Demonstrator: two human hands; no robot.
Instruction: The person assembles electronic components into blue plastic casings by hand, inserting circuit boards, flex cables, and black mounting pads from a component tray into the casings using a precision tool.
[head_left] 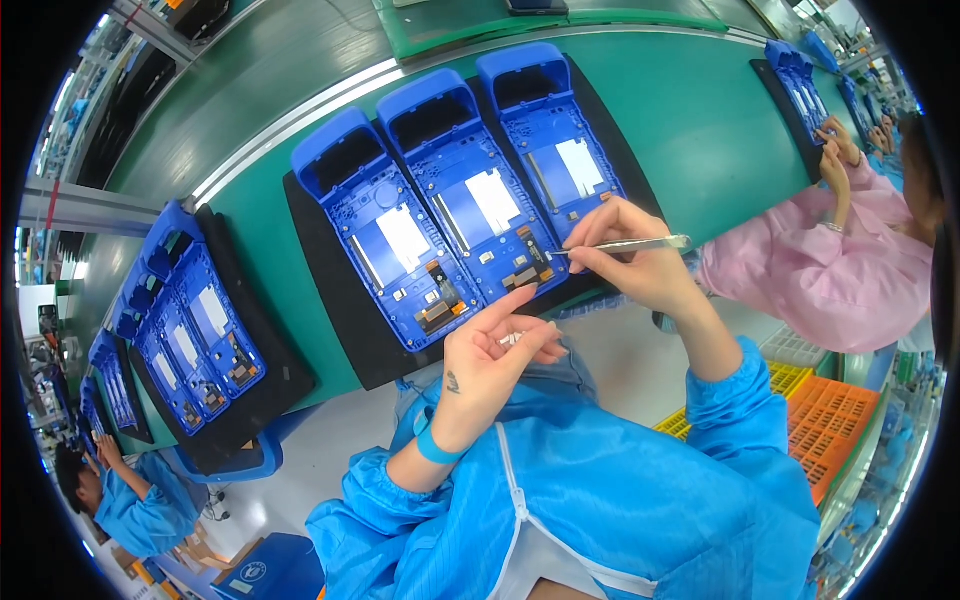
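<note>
In my right hand (635, 255) is a pair of metal tweezers (650, 243), pinched between thumb and fingers. Their tips reach left over the lower right of the middle blue plastic housing (478, 190); whether they grip anything is too small to tell. My left hand (490, 350), palm up with fingers half curled, cradles several small white pieces (512, 340) just below that housing. Its index finger points at the housing's lower edge. Beside the middle one lie a left blue housing (375, 215) and a right blue housing (540, 130), each with a white rectangle inside; dark-and-copper flex circuits show in the left and middle ones.
A black mat (335, 315) under the housings lies on the green bench (690, 110). More blue housings stand on another mat (280, 360) to the left. Co-workers sit at both sides, one in a pink sleeve (800, 240). Orange crates (830, 425) stand at my right.
</note>
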